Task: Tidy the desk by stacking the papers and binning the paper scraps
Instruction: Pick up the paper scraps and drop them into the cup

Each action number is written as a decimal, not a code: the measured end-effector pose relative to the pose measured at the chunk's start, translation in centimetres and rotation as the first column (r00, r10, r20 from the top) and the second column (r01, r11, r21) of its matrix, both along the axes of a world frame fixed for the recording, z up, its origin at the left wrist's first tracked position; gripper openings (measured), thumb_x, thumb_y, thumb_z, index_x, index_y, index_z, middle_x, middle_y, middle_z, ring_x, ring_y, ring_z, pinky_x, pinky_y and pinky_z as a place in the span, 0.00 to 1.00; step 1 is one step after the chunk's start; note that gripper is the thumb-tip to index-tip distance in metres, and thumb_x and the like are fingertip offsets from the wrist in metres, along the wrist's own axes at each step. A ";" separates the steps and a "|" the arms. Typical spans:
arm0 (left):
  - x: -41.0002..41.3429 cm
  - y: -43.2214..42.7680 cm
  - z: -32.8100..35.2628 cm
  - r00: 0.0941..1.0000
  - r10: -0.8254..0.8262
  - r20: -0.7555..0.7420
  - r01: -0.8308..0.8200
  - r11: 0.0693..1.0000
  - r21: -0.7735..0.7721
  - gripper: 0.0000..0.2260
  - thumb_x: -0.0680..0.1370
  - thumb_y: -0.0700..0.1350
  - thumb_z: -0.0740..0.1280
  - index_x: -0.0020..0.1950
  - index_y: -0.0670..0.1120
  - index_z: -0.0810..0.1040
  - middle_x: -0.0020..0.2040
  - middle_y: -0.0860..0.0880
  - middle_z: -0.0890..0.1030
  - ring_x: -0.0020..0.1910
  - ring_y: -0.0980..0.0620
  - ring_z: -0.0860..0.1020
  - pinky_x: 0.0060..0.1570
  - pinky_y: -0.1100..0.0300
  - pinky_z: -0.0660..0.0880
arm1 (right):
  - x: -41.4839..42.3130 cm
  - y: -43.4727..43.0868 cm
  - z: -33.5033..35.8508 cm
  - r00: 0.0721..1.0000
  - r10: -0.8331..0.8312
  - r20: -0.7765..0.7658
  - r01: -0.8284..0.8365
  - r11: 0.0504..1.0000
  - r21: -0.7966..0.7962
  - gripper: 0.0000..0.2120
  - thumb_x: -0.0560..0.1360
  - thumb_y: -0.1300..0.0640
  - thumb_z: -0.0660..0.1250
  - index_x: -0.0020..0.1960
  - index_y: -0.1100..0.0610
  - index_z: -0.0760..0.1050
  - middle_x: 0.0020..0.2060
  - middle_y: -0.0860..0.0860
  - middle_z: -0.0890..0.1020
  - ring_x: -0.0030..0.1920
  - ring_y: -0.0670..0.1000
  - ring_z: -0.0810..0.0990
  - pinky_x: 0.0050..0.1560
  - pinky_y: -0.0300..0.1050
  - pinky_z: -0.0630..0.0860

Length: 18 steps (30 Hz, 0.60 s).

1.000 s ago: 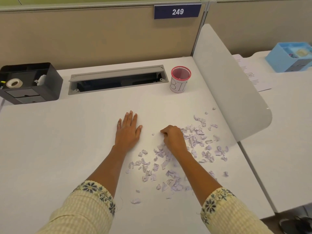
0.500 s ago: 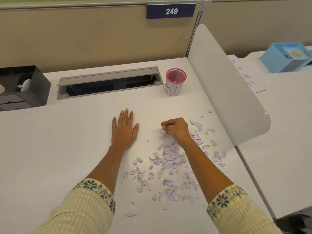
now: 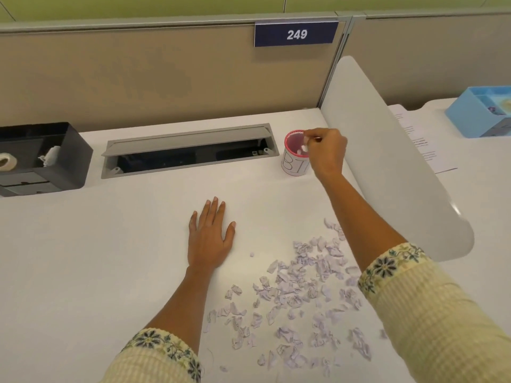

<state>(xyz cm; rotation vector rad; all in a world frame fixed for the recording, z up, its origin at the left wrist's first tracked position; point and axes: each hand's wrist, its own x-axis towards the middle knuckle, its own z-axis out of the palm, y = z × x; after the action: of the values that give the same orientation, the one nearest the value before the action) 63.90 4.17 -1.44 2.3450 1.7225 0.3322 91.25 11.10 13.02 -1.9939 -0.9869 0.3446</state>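
The bin (image 3: 293, 164) stands upright at the far right of the desk (image 3: 110, 258). The paper scraps (image 3: 301, 286) lie loose toward the front edge, nearer the right arm. The right hand (image 3: 327, 152) hovers at the bin mouth with its fingers curled; whether it pinches a scrap cannot be determined. The left hand (image 3: 210, 236) rests flat on the desk with straight fingers, holding nothing.

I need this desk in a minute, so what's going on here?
A person is clearing torn paper scraps off the desk. The right hand is over the mouth of the pink-rimmed bin cup, fingers curled with white bits at their tips; whether pinched or dropping is unclear. The left hand rests flat on the desk. Most scraps lie scattered near the person.
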 end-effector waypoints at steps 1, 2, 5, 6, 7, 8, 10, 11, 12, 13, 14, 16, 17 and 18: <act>0.0 0.0 0.0 1.000 0.002 -0.003 -0.002 1.000 -0.002 0.28 0.81 0.59 0.48 0.79 0.50 0.57 0.79 0.51 0.55 0.79 0.52 0.51 0.77 0.47 0.48 | 0.3 0.6 0.1 1.000 0.002 0.017 -0.002 1.000 0.005 0.11 0.77 0.65 0.64 0.55 0.60 0.83 0.53 0.55 0.84 0.53 0.53 0.82 0.57 0.42 0.77; 0.0 0.0 0.0 1.000 0.003 -0.003 -0.003 1.000 -0.002 0.28 0.81 0.59 0.48 0.79 0.50 0.57 0.79 0.51 0.55 0.79 0.53 0.51 0.77 0.47 0.48 | 0.6 1.2 0.2 1.000 0.003 0.029 -0.003 1.000 0.007 0.11 0.77 0.64 0.64 0.56 0.60 0.82 0.54 0.55 0.84 0.54 0.53 0.81 0.58 0.43 0.77; 0.0 0.2 0.0 1.000 0.010 -0.001 -0.010 1.000 -0.007 0.27 0.81 0.59 0.47 0.79 0.51 0.57 0.79 0.52 0.55 0.79 0.53 0.51 0.77 0.47 0.49 | 1.3 2.4 -0.1 0.999 0.007 0.033 -0.007 1.000 0.007 0.11 0.78 0.65 0.64 0.57 0.61 0.82 0.55 0.56 0.83 0.54 0.53 0.81 0.59 0.45 0.78; 0.1 0.3 0.0 1.000 0.014 0.002 -0.014 1.000 -0.009 0.27 0.81 0.59 0.47 0.79 0.51 0.57 0.79 0.52 0.55 0.79 0.53 0.51 0.77 0.47 0.49 | 1.4 2.7 -0.3 0.999 0.012 0.033 -0.012 1.000 -0.001 0.11 0.78 0.65 0.64 0.57 0.61 0.82 0.55 0.56 0.83 0.55 0.53 0.81 0.60 0.45 0.78; 0.1 0.3 0.0 1.000 0.016 0.010 -0.016 1.000 -0.010 0.27 0.81 0.59 0.48 0.79 0.51 0.57 0.79 0.52 0.55 0.78 0.53 0.51 0.77 0.47 0.49 | 1.5 2.9 -0.4 0.999 0.022 0.037 -0.021 1.000 -0.014 0.11 0.78 0.65 0.64 0.58 0.61 0.82 0.55 0.56 0.83 0.55 0.54 0.81 0.60 0.45 0.77; 0.1 0.3 0.1 1.000 0.016 0.019 -0.016 1.000 -0.010 0.27 0.81 0.58 0.49 0.78 0.51 0.58 0.79 0.52 0.56 0.78 0.53 0.51 0.77 0.47 0.50 | 1.5 3.1 -0.6 0.999 0.035 0.042 -0.033 0.999 -0.028 0.12 0.78 0.65 0.64 0.58 0.60 0.81 0.56 0.56 0.83 0.56 0.54 0.81 0.59 0.44 0.76; 0.1 0.3 0.1 1.000 0.013 0.023 -0.013 1.000 -0.006 0.26 0.81 0.57 0.50 0.78 0.50 0.58 0.79 0.52 0.56 0.78 0.53 0.52 0.77 0.47 0.50 | 1.3 3.3 -1.0 0.997 0.067 0.044 -0.065 0.997 -0.048 0.12 0.79 0.64 0.63 0.58 0.60 0.81 0.56 0.55 0.83 0.57 0.54 0.80 0.60 0.45 0.76; 0.1 0.3 0.1 1.000 0.012 0.020 -0.012 1.000 -0.004 0.26 0.82 0.57 0.51 0.78 0.50 0.58 0.79 0.52 0.56 0.78 0.53 0.52 0.77 0.47 0.50 | 1.2 3.4 -1.2 0.996 0.079 0.039 -0.077 0.996 -0.054 0.12 0.79 0.63 0.63 0.58 0.60 0.81 0.57 0.55 0.82 0.58 0.54 0.79 0.60 0.45 0.76; 0.0 0.3 0.1 1.000 0.013 0.020 -0.013 1.000 -0.003 0.26 0.82 0.57 0.51 0.78 0.50 0.58 0.79 0.52 0.56 0.78 0.53 0.52 0.77 0.47 0.50 | 1.1 3.4 -1.4 0.996 0.088 0.033 -0.085 0.994 -0.063 0.11 0.79 0.62 0.63 0.59 0.59 0.81 0.57 0.55 0.82 0.58 0.54 0.79 0.59 0.45 0.76; 0.0 0.3 0.1 1.000 0.014 0.021 -0.014 1.000 -0.006 0.26 0.82 0.57 0.51 0.78 0.51 0.58 0.79 0.52 0.56 0.78 0.53 0.52 0.77 0.48 0.49 | 1.0 3.4 -1.5 0.995 0.095 0.028 -0.093 0.993 -0.073 0.12 0.79 0.61 0.64 0.59 0.59 0.81 0.58 0.55 0.82 0.59 0.54 0.78 0.58 0.46 0.76; 0.0 0.3 0.1 1.000 0.015 0.022 -0.015 1.000 -0.008 0.26 0.82 0.57 0.50 0.78 0.51 0.58 0.79 0.52 0.56 0.78 0.53 0.51 0.77 0.48 0.49 | 0.9 3.3 -1.7 0.994 0.103 0.027 -0.101 0.992 -0.080 0.12 0.79 0.60 0.63 0.59 0.58 0.80 0.58 0.55 0.82 0.59 0.54 0.78 0.58 0.47 0.76; 0.0 0.3 0.1 1.000 0.016 0.021 -0.015 1.000 -0.009 0.26 0.81 0.58 0.49 0.78 0.51 0.58 0.79 0.52 0.56 0.78 0.53 0.51 0.77 0.48 0.49 | 0.8 3.3 -1.9 0.993 0.116 0.035 -0.113 0.990 -0.083 0.12 0.79 0.60 0.63 0.59 0.58 0.81 0.58 0.55 0.81 0.59 0.54 0.78 0.58 0.47 0.76; 0.0 0.3 0.1 1.000 0.016 0.022 -0.016 1.000 -0.006 0.26 0.81 0.58 0.49 0.78 0.50 0.59 0.79 0.52 0.56 0.78 0.53 0.52 0.77 0.48 0.50 | 0.8 3.3 -1.9 0.992 0.117 0.043 -0.114 0.990 -0.081 0.12 0.79 0.60 0.63 0.59 0.58 0.80 0.59 0.54 0.81 0.59 0.54 0.78 0.58 0.47 0.76; 0.0 0.2 0.1 1.000 0.016 0.026 -0.016 1.000 -0.001 0.26 0.81 0.58 0.49 0.78 0.50 0.59 0.79 0.52 0.57 0.78 0.53 0.52 0.77 0.47 0.50 | 0.8 3.3 -1.9 0.992 0.113 0.049 -0.109 0.991 -0.075 0.12 0.79 0.60 0.63 0.60 0.57 0.80 0.59 0.54 0.81 0.60 0.54 0.78 0.58 0.47 0.76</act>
<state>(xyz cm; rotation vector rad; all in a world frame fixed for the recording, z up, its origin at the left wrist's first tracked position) 63.89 4.41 -1.39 2.3167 1.7299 0.3635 92.05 14.36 11.09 -2.0272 -1.1364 0.3945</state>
